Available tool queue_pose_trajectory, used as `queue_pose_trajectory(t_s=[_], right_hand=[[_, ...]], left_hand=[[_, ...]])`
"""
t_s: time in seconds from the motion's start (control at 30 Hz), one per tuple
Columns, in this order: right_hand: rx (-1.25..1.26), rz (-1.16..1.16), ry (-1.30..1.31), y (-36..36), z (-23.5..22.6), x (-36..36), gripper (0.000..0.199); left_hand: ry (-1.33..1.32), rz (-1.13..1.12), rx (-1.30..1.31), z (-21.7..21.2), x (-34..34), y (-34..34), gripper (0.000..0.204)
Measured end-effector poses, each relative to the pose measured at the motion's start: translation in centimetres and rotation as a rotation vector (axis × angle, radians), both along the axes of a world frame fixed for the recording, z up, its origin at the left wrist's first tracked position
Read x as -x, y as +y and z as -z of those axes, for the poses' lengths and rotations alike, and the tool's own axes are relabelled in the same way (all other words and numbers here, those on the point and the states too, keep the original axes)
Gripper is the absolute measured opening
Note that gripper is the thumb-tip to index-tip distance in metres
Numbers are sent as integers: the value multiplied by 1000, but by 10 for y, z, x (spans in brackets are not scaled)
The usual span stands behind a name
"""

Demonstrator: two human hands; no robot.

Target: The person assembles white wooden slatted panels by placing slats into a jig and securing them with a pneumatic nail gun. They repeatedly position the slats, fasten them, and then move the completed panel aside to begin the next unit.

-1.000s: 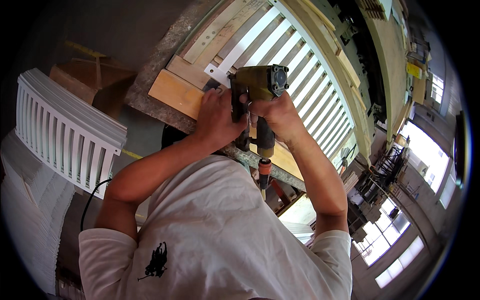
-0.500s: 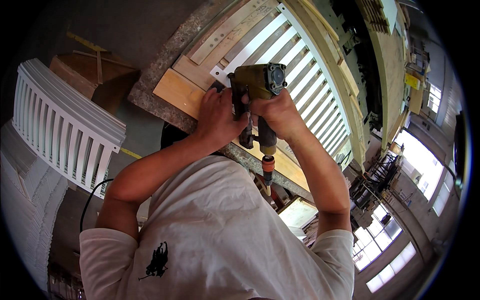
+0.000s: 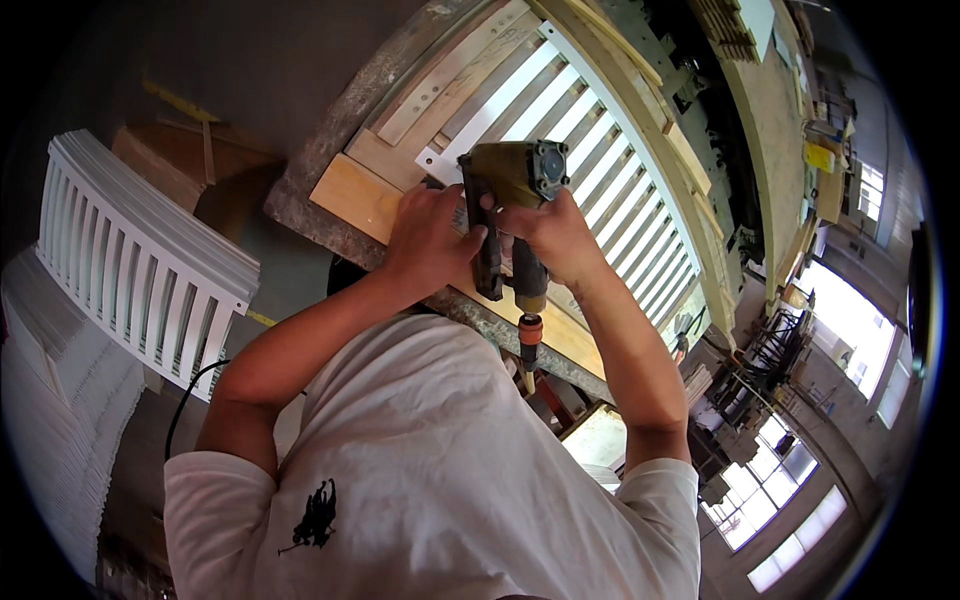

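A pneumatic nail gun (image 3: 515,172), dark and olive-yellow, stands over the near side of a white slatted panel (image 3: 530,88). My right hand (image 3: 560,235) is closed round its grip, and an orange hose coupling (image 3: 530,328) hangs below the handle. To the left of the gun, my left hand (image 3: 428,235) is bent over the near rail of the panel, thumb beside the gun's dark magazine. Its fingertips are hidden, so what they grip does not show. The gun's nose is out of sight. Pale wooden boards (image 3: 365,195) lie around the panel.
The stone-edged bench (image 3: 300,195) carries the panel and boards. At left stand stacked white slatted panels (image 3: 150,260), beside a brown carton (image 3: 165,165). A black hose (image 3: 180,415) runs behind my left elbow. A curved wooden surface (image 3: 755,130) lies beyond, at right.
The whole scene has shifted slightly in view. Both hands and the nail gun keep about the same place on the panel. A small dark shape now shows at the panel's right end.
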State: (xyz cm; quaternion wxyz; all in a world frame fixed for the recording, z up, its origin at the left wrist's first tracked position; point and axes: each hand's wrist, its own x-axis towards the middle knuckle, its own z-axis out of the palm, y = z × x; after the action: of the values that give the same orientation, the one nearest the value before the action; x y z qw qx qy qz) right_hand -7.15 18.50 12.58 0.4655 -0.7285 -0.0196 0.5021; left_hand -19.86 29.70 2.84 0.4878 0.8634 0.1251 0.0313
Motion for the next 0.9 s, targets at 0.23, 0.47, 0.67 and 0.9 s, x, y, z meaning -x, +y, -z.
queue_pose_trajectory(t_s=[0.23, 0.47, 0.67, 0.9], right_hand=[[45, 363, -88, -111, -4, 18, 23], [230, 714, -330, -314, 23, 40, 42], [1057, 477, -575, -494, 55, 45, 53], [1282, 236, -632, -616, 137, 49, 39]], left_hand=[[-46, 196, -492, 20, -12, 6, 57], [-118, 253, -577, 37, -17, -5, 47], [-132, 269, -458, 30, -24, -57, 45], [-270, 478, -410, 24, -121, -178, 44]])
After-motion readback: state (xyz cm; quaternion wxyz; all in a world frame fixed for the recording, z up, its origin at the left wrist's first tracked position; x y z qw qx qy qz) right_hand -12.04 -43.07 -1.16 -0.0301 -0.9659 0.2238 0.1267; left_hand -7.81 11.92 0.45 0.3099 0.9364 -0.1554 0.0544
